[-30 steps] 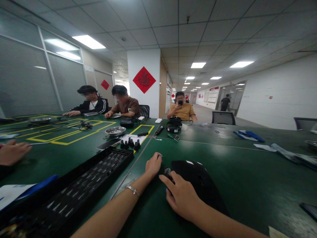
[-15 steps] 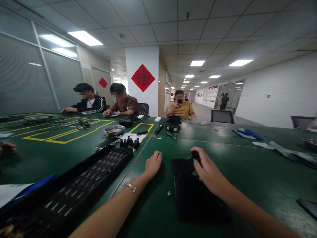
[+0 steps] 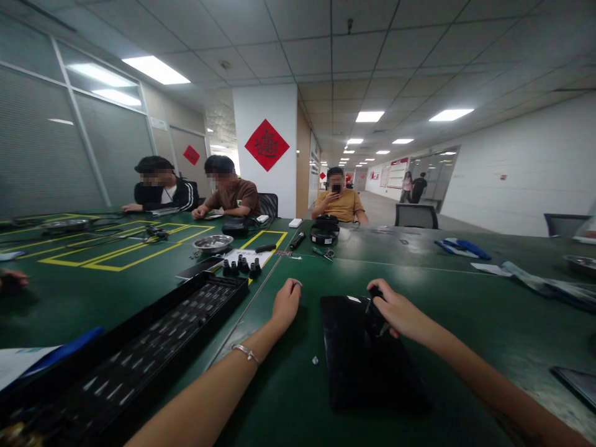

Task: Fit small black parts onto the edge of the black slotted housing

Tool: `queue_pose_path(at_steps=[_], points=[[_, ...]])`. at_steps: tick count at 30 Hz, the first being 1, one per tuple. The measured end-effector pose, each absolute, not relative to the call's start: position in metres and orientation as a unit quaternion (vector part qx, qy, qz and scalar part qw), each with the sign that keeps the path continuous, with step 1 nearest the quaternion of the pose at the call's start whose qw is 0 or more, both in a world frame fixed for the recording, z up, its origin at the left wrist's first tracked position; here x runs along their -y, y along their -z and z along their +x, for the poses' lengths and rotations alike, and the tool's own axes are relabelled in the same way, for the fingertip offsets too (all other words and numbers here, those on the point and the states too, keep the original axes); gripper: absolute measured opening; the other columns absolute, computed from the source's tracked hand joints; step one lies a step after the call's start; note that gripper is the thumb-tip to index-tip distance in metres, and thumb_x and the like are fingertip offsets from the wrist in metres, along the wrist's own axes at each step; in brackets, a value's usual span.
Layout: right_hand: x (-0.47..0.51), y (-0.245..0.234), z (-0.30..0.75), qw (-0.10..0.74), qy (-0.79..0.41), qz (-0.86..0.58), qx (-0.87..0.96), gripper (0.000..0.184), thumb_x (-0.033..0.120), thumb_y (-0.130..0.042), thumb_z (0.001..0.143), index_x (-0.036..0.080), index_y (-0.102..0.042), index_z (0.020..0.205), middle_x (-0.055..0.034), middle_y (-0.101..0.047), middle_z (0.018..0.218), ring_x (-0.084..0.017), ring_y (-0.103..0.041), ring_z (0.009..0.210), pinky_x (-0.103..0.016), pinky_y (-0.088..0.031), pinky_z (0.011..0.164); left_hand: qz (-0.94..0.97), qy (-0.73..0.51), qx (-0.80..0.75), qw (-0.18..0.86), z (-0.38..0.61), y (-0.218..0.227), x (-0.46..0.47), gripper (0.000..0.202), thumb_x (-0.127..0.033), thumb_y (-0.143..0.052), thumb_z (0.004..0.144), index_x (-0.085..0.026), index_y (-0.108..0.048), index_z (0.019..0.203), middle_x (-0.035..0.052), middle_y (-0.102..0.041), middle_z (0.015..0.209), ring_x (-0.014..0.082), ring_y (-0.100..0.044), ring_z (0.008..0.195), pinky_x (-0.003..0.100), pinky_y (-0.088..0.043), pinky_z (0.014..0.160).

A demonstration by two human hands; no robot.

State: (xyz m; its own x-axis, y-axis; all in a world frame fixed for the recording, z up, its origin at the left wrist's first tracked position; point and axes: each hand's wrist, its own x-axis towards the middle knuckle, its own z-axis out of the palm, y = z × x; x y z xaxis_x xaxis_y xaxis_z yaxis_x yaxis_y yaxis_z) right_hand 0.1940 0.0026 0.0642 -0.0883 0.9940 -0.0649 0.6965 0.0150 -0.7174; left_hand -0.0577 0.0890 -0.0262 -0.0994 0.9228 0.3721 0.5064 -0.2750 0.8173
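My right hand has its fingers closed around a small black part, its exact kind hard to make out. That part is tilted over the upper right of a glossy black panel, which lies on the green table. Whether the two touch I cannot tell. My left hand rests on the table left of the panel with fingers curled together; a bluish spot shows at the fingertips, and anything inside is hidden. Between the left forearm and the panel lies a tiny pale piece.
A long black tray with rows of pointed metal pieces stands at left. Beyond it are several black cylindrical parts, a steel bowl and pliers. A dark flat device lies far right. People sit across the table.
My right hand has shifted right and rolled, tipping the black part over. A light reflection now shows on the panel's top edge. My left hand stays curled in about the same place.
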Motion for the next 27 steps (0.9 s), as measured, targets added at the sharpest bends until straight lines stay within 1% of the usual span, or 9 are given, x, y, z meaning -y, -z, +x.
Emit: queue_pose_path(at_steps=[3, 6, 10, 12, 14, 17, 21, 24, 27], points=[[0.0, -0.063, 0.19, 0.247, -0.264, -0.62, 0.696, 0.026, 0.021, -0.033, 0.082, 0.022, -0.04, 0.108, 0.0025, -0.05, 0.069, -0.008, -0.047, 0.039, -0.019, -0.035, 0.041, 0.636, -0.477, -0.565, 0.22, -0.059, 0.029, -0.091, 0.016, -0.027, -0.035, 0.083, -0.02, -0.049, 0.082, -0.0031, -0.052, 0.064, 0.0136, -0.051, 0.062, 0.024, -0.036, 0.058], [-0.002, -0.057, 0.192, 0.252, -0.205, -0.62, 0.715, 0.026, 0.018, -0.036, 0.08, 0.019, -0.045, 0.104, -0.0032, -0.053, 0.083, -0.012, -0.055, 0.064, -0.023, -0.042, 0.061, 0.635, -0.469, -0.574, 0.22, -0.06, 0.03, -0.092, 0.016, -0.027, -0.034, 0.084, -0.02, -0.048, 0.085, -0.0031, -0.052, 0.066, 0.0136, -0.052, 0.064, 0.024, -0.037, 0.06], [-0.005, -0.051, 0.193, 0.261, -0.176, -0.607, 0.73, 0.026, 0.015, -0.035, 0.081, 0.017, -0.047, 0.105, -0.0081, -0.052, 0.098, -0.015, -0.056, 0.084, -0.027, -0.041, 0.077, 0.674, -0.403, -0.577, 0.223, -0.059, 0.026, -0.088, 0.018, -0.032, -0.033, 0.085, -0.021, -0.048, 0.082, -0.0032, -0.053, 0.068, 0.0135, -0.051, 0.065, 0.024, -0.037, 0.063], [-0.001, -0.053, 0.19, 0.25, -0.2, -0.605, 0.729, 0.028, 0.017, -0.033, 0.084, 0.018, -0.045, 0.109, -0.0088, -0.05, 0.102, -0.014, -0.057, 0.079, -0.026, -0.045, 0.072, 0.713, -0.356, -0.56, 0.225, -0.056, 0.022, -0.084, 0.021, -0.034, -0.033, 0.085, -0.02, -0.048, 0.078, -0.0029, -0.053, 0.067, 0.0139, -0.051, 0.066, 0.024, -0.037, 0.064], [0.004, -0.055, 0.185, 0.225, -0.246, -0.608, 0.72, 0.031, 0.023, -0.03, 0.087, 0.02, -0.039, 0.116, -0.0097, -0.046, 0.107, -0.01, -0.057, 0.062, -0.023, -0.047, 0.054, 0.752, -0.329, -0.528, 0.221, -0.053, 0.018, -0.08, 0.022, -0.033, -0.033, 0.084, -0.02, -0.049, 0.077, -0.0022, -0.053, 0.068, 0.0143, -0.051, 0.068, 0.024, -0.037, 0.065], [0.007, -0.054, 0.18, 0.207, -0.309, -0.6, 0.708, 0.035, 0.033, -0.029, 0.087, 0.025, -0.031, 0.122, -0.011, -0.041, 0.113, -0.004, -0.05, 0.041, -0.019, -0.04, 0.032, 0.784, -0.33, -0.485, 0.204, -0.051, 0.016, -0.076, 0.021, -0.032, -0.033, 0.084, -0.019, -0.049, 0.078, -0.0008, -0.054, 0.072, 0.0149, -0.051, 0.071, 0.025, -0.037, 0.067], [0.002, -0.046, 0.18, 0.231, -0.333, -0.59, 0.698, 0.032, 0.032, -0.03, 0.086, 0.024, -0.033, 0.116, -0.0088, -0.043, 0.106, -0.004, -0.051, 0.037, -0.019, -0.041, 0.027, 0.781, -0.356, -0.474, 0.197, -0.052, 0.018, -0.078, 0.023, -0.031, -0.031, 0.084, -0.019, -0.049, 0.078, -0.0006, -0.053, 0.071, 0.0152, -0.051, 0.071, 0.025, -0.038, 0.067], [-0.003, -0.044, 0.181, 0.236, -0.356, -0.576, 0.697, 0.029, 0.03, -0.032, 0.084, 0.024, -0.035, 0.113, -0.0011, -0.047, 0.084, -0.005, -0.049, 0.035, -0.019, -0.041, 0.027, 0.775, -0.364, -0.479, 0.196, -0.053, 0.02, -0.079, 0.023, -0.031, -0.031, 0.085, -0.019, -0.05, 0.079, -0.0008, -0.053, 0.07, 0.0149, -0.051, 0.07, 0.024, -0.038, 0.065], [-0.004, -0.046, 0.183, 0.256, -0.395, -0.573, 0.671, 0.029, 0.029, -0.033, 0.083, 0.025, -0.036, 0.111, 0.0057, -0.041, 0.065, -0.006, -0.046, 0.033, -0.02, -0.043, 0.028, 0.783, -0.357, -0.472, 0.191, -0.054, 0.015, -0.075, 0.026, -0.032, -0.03, 0.086, -0.018, -0.051, 0.08, -0.001, -0.055, 0.069, 0.014, -0.051, 0.069, 0.024, -0.038, 0.064]])
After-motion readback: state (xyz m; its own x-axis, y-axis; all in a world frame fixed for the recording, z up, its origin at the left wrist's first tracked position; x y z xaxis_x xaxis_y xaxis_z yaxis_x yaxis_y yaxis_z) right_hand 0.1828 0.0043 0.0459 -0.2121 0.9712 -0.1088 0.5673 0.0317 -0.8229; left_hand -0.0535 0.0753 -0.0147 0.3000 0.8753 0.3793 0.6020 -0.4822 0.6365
